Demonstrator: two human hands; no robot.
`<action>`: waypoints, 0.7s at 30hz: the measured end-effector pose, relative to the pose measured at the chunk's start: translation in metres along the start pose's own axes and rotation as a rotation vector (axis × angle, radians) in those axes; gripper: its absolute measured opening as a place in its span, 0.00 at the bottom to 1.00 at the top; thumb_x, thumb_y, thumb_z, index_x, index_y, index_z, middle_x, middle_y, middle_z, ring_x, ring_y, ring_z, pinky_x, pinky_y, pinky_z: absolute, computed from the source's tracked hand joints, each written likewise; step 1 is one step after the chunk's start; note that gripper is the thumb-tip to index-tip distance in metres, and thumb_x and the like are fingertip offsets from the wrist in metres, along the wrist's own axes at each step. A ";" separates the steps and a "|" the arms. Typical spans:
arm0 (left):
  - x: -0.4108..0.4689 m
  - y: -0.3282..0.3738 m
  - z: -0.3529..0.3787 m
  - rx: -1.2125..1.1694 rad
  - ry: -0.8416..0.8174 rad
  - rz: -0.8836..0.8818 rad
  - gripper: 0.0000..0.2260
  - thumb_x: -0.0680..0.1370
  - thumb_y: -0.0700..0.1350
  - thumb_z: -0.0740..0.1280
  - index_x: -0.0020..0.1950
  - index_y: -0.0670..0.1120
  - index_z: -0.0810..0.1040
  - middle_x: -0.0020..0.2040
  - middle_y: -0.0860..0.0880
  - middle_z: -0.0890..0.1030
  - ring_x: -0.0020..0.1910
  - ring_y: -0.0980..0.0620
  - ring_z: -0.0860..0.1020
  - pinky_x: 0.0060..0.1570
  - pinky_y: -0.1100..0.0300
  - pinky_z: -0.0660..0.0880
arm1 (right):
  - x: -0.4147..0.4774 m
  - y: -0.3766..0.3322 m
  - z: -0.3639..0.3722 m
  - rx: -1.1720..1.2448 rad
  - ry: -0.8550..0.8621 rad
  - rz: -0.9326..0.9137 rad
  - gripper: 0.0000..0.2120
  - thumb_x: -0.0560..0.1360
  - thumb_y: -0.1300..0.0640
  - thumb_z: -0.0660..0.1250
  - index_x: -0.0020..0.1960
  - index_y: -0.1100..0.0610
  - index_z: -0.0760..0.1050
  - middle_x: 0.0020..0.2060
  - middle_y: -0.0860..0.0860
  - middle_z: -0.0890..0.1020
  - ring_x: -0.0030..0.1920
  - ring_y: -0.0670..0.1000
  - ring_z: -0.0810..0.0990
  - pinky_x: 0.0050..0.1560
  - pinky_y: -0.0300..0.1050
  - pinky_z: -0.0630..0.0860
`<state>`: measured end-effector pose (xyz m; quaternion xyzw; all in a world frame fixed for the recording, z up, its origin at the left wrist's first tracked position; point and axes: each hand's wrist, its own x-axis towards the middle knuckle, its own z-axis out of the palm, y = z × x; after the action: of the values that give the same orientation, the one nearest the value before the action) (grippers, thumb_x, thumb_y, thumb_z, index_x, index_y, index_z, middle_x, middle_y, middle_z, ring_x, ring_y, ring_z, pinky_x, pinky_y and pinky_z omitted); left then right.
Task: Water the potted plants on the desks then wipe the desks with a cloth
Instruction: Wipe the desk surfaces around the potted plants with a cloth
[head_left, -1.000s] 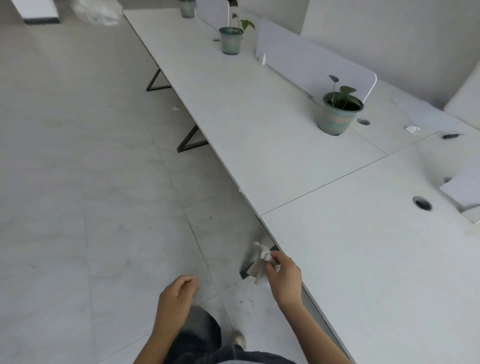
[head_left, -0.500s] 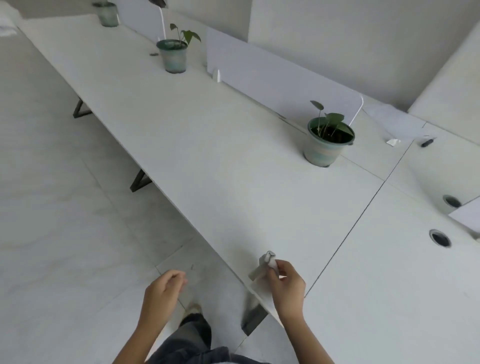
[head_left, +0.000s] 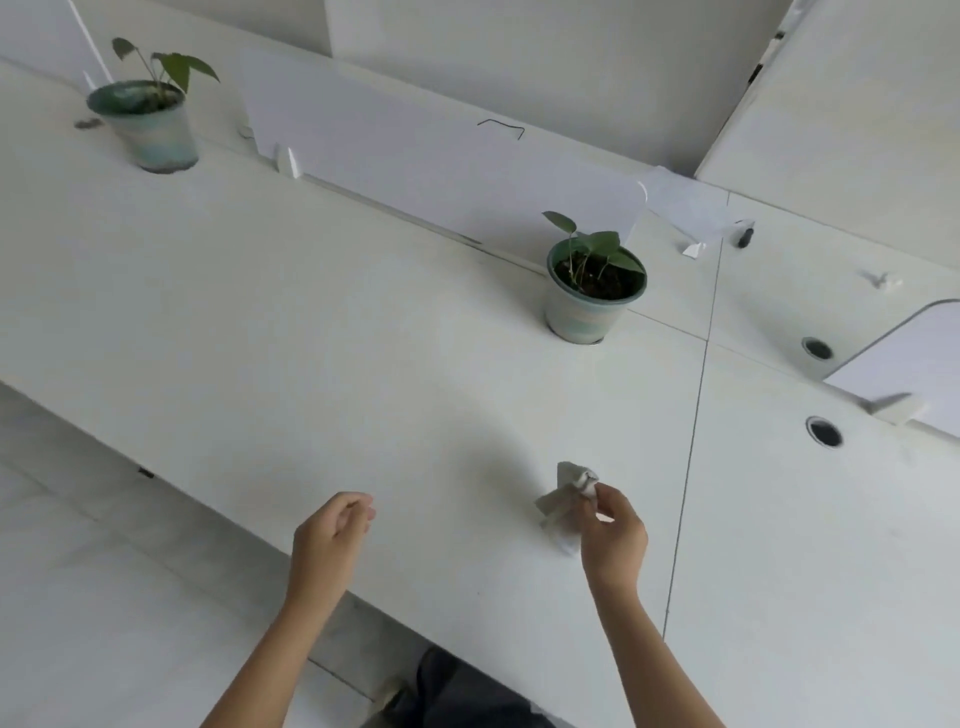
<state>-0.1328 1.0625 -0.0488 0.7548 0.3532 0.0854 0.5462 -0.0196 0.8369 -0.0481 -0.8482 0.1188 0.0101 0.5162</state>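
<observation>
Cloth, a small crumpled grey-white rag (head_left: 569, 493), is pinched by the fingertips of the right hand (head_left: 613, 535) at lower centre-right of the head view, hanging just above the white laminate desk (head_left: 363, 338); it is judged to be held so for wiping. The right wrist is bent downward with the forearm entering from the bottom edge. The left hand (head_left: 330, 535) hovers lower centre, fingers loosely curled and empty. A green-rimmed potted plant (head_left: 595, 296) stands centre-right by the white divider panel (head_left: 441, 171); another pot (head_left: 145, 124) is seen upper left.
</observation>
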 end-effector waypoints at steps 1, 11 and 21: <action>0.014 0.007 0.006 0.026 -0.003 0.029 0.06 0.78 0.42 0.62 0.47 0.45 0.78 0.43 0.50 0.81 0.46 0.48 0.78 0.43 0.60 0.71 | 0.012 -0.001 0.000 0.003 0.029 0.009 0.08 0.75 0.61 0.63 0.50 0.62 0.78 0.43 0.52 0.78 0.44 0.51 0.75 0.37 0.31 0.66; 0.148 0.033 0.083 0.730 -0.054 0.326 0.20 0.72 0.45 0.57 0.60 0.39 0.77 0.64 0.38 0.76 0.63 0.35 0.72 0.54 0.41 0.72 | 0.159 -0.021 -0.030 0.011 0.253 -0.020 0.09 0.76 0.58 0.63 0.51 0.61 0.78 0.45 0.56 0.79 0.47 0.56 0.75 0.47 0.44 0.67; 0.186 -0.020 0.091 0.986 -0.031 0.307 0.25 0.72 0.52 0.54 0.60 0.40 0.77 0.62 0.37 0.77 0.62 0.40 0.70 0.59 0.45 0.62 | 0.234 0.023 0.026 -0.607 -0.199 -0.005 0.25 0.77 0.46 0.57 0.73 0.49 0.58 0.76 0.54 0.52 0.76 0.53 0.45 0.74 0.51 0.45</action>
<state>0.0420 1.1132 -0.1501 0.9668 0.2285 -0.0235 0.1119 0.2053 0.8049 -0.1125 -0.9586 0.0572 0.1269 0.2486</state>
